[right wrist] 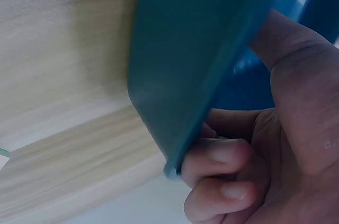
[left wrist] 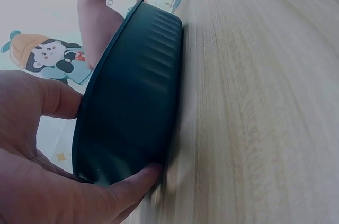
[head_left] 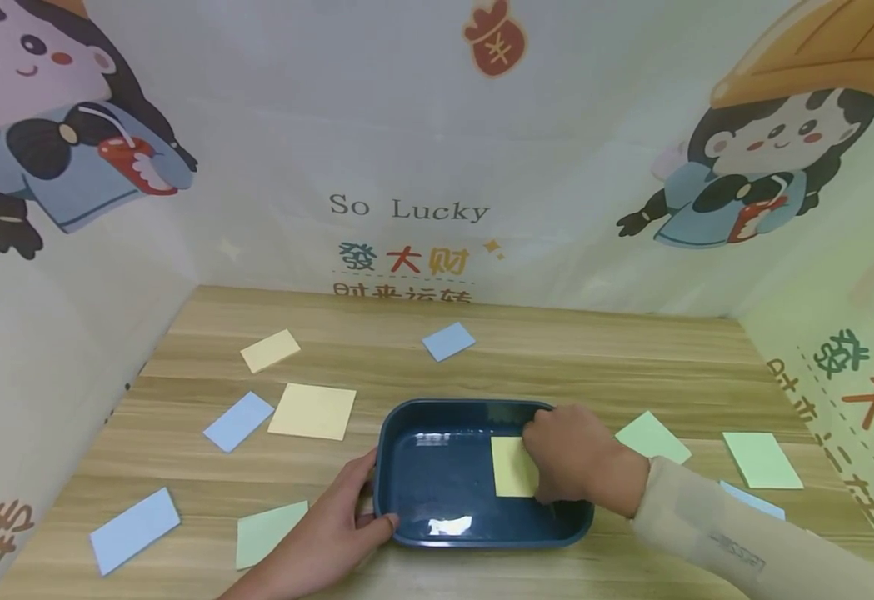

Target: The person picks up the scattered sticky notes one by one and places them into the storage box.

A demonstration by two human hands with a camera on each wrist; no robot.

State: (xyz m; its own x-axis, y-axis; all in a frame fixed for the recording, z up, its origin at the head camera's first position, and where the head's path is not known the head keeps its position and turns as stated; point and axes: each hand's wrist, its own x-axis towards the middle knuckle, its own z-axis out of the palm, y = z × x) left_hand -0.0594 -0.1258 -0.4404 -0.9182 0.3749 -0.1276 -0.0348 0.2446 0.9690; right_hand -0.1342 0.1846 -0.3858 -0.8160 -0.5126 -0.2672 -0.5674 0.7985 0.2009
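Fingers (left wrist: 130, 184) of the left hand (head_left: 324, 533) curl round the near left corner of the dark blue tray (head_left: 407, 433), thumb on the rim and the rest against the outer wall; the left wrist view confirms this grip on the ribbed wall. The right hand (head_left: 575, 454) reaches into the tray from the right, its fingers (right wrist: 222, 152) bent downward over the right edge of a yellow sticky note (head_left: 511, 467). That note lies flat on the tray floor, right of centre; whether the fingers pinch it or only press on it cannot be told. The tray stands on the wooden worktop (head_left: 556, 358), near its front edge and about midway across.

More notes lie loose on the worktop:
- Near left: a blue note (head_left: 134, 529) and a green note (head_left: 270, 533).
- Right of the tray: two green notes (head_left: 652, 437) (head_left: 762, 460).
- Middle left: a blue note (head_left: 238, 421) beside a larger yellow note (head_left: 312, 411).
- Far: a pale yellow note (head_left: 270, 350) and a blue note (head_left: 447, 341).

A printed backdrop (head_left: 407, 208) with cartoon figures encloses the worktop.
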